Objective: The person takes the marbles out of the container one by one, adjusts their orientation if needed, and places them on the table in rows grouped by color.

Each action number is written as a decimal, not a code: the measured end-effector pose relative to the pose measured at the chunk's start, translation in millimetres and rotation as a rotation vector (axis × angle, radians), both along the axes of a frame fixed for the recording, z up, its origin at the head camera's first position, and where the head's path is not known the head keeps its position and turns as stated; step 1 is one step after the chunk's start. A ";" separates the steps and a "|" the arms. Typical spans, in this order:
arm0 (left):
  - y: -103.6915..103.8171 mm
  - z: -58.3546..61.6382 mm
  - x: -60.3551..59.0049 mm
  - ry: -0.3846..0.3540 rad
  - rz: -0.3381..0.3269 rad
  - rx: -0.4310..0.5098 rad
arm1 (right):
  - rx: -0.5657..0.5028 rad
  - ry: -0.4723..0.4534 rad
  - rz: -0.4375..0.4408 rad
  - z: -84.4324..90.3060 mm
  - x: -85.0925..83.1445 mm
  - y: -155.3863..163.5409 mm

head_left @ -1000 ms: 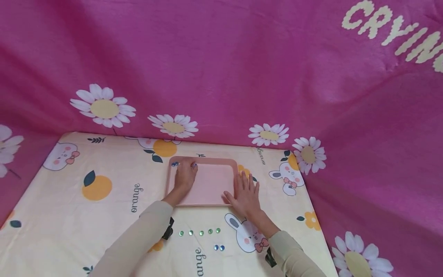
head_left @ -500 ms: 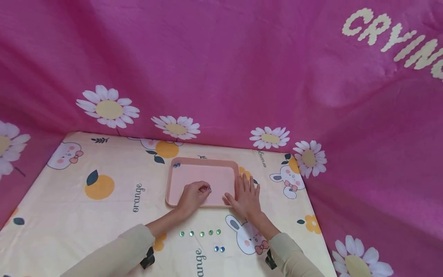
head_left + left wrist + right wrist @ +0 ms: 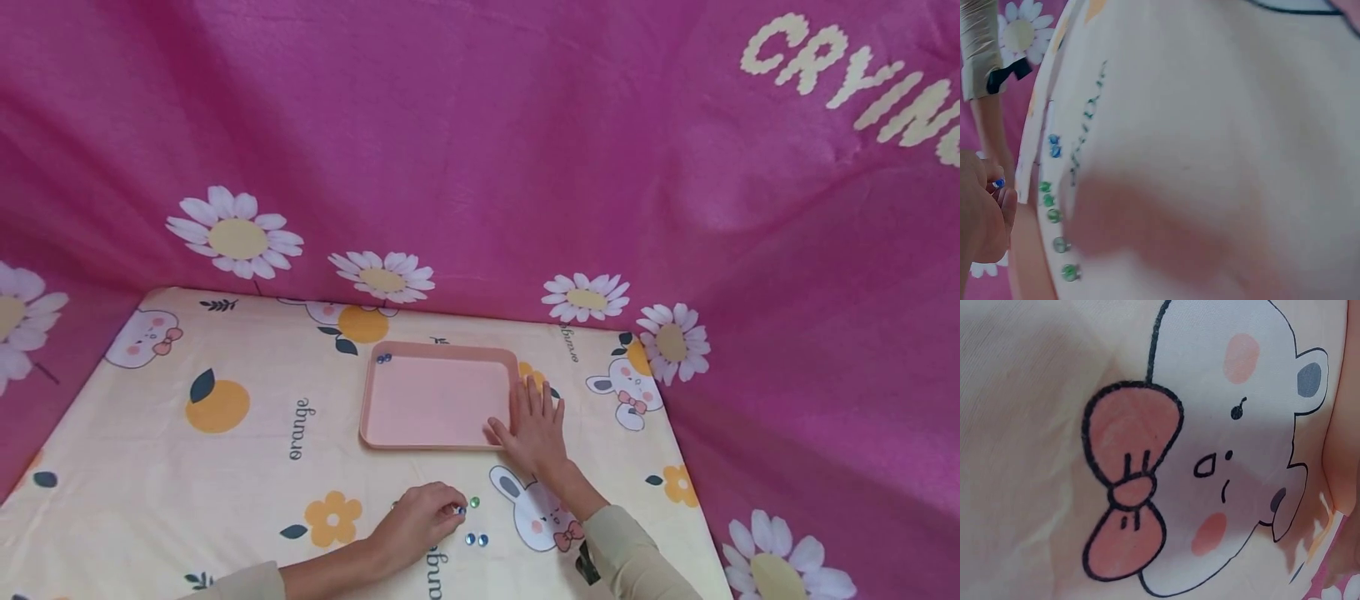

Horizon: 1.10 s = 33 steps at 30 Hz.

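My left hand (image 3: pixel 422 527) pinches a small shiny blue glass gem (image 3: pixel 999 183) between thumb and fingertips, above the cloth in front of the tray. Most of a row of green glass gems (image 3: pixel 1054 215) is hidden under this hand in the head view; one green gem (image 3: pixel 475 502) shows just right of the fingertips. Two more blue gems (image 3: pixel 477 540) lie side by side nearer me. The pink rectangular tray (image 3: pixel 435 447) has two blue gems (image 3: pixel 384 358) together in its far left corner. Fingers spread, my right hand (image 3: pixel 536 433) rests at the tray's near right corner.
A cream cloth (image 3: pixel 255 517) printed with oranges, flowers and rabbits covers the table. Magenta fabric (image 3: pixel 480 167) with daisies rises behind it and along both sides. A printed rabbit (image 3: pixel 1235 437) lies under the right wrist.
Holding the blue gem, my left hand has come from the tray's far left, across the tray, down to the row of green gems. The right hand stays at the tray's corner.
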<state>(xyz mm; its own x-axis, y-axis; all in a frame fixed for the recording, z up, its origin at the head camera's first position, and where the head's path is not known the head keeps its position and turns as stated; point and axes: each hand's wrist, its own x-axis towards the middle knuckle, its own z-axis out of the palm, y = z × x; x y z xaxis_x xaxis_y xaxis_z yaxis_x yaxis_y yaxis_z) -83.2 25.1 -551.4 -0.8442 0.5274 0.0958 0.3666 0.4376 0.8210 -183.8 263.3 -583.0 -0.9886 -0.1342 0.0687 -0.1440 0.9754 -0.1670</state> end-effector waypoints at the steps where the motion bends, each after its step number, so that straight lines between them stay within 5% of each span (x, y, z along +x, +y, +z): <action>1: -0.6 -1.8 2.2 0.001 -0.005 -0.011 | -0.002 0.002 0.001 0.2 -0.1 0.4; 16: -0.9 -27.6 19.7 -0.144 -0.031 -0.014 | -0.017 -0.010 -0.004 1.1 -0.7 -0.3; 33: -1.7 -39.7 19.8 -0.051 -0.060 -0.078 | -0.032 -0.027 -0.009 0.6 -0.2 0.7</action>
